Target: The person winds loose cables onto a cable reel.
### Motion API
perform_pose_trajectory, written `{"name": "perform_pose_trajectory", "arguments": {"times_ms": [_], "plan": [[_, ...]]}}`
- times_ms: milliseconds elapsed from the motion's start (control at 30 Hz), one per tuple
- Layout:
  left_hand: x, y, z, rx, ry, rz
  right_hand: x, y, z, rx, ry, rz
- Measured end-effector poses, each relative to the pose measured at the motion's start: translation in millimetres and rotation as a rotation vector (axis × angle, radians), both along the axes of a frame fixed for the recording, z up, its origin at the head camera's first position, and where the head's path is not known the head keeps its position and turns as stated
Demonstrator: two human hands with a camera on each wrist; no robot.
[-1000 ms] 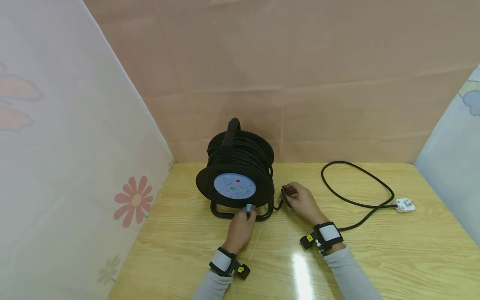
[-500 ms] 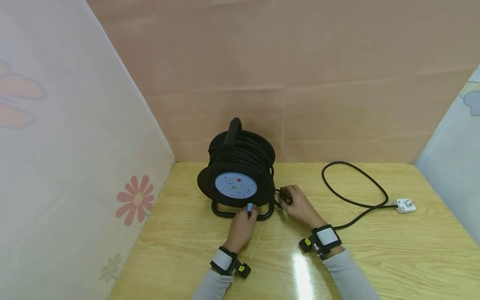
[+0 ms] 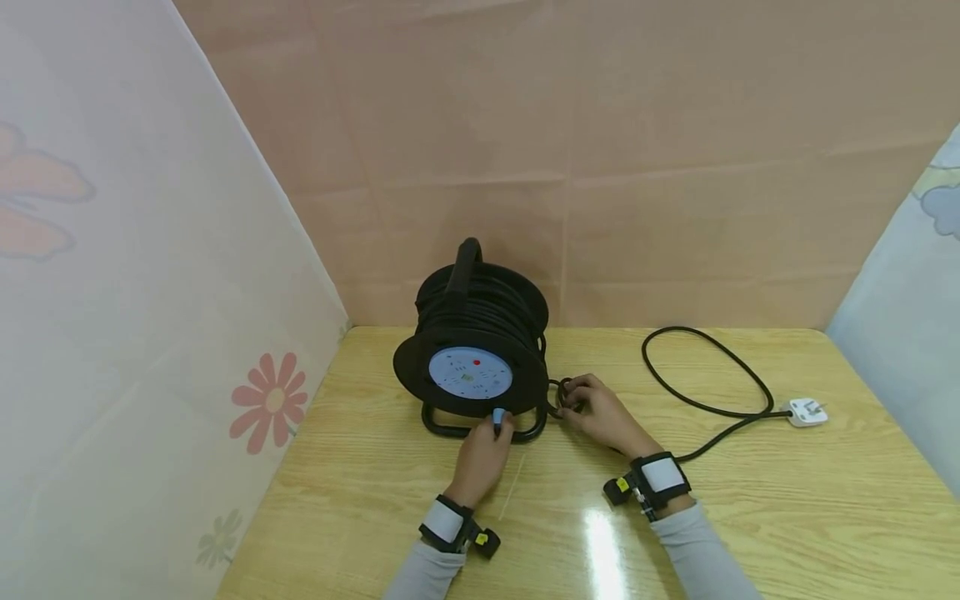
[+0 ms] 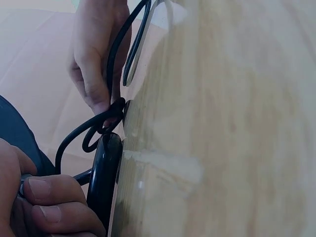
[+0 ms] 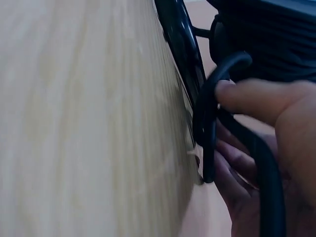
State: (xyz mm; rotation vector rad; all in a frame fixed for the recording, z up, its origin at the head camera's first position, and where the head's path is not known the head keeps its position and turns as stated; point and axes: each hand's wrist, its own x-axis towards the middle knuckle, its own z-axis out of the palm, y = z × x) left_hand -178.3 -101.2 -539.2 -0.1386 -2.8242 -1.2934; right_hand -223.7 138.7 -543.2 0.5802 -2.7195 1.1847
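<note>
A black cable reel [image 3: 411,367] with a round pale-blue socket panel [image 3: 470,372] stands on its tube frame, wound with black cable. At its lower front rim my left hand [image 3: 480,458] holds a small blue-tipped knob [image 3: 498,414]; in the left wrist view the curled fingers [image 4: 52,190] hide most of it. My right hand [image 3: 603,412] pinches the loose black cable [image 5: 212,113] between thumb and fingers, just right of the reel. There the cable bends into a small loop, close to the frame tube [image 5: 182,44] in the right wrist view.
More cable [image 3: 731,412] lies in a wide loop on the wooden table [image 3: 750,525] to the right, ending in a white plug [image 3: 807,412]. A brown-papered wall [image 3: 675,167] rises behind the table, with a flowered panel [image 3: 187,292] on the left.
Beside the reel, the cable at my right hand has gone from one bent strand into a small loop. My left hand stays on the knob. The reel looks unmoved.
</note>
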Motion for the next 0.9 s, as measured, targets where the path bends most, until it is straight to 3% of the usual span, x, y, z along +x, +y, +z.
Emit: {"name": "perform_pose_trajectory", "arguments": {"times_ms": [200, 467, 900], "plan": [[-0.1, 0.0, -0.4, 0.002, -0.001, 0.003, 0.9, 3, 2.6, 0.045, 0.035, 0.026], [0.8, 0.3, -1.2, -0.006, 0.011, 0.007, 4.7, 4, 7.8, 0.138, -0.002, -0.068], [1.5, -0.7, -1.0, 0.001, 0.028, 0.018, 0.8, 13, 7.7, 0.09, -0.027, -0.194]]}}
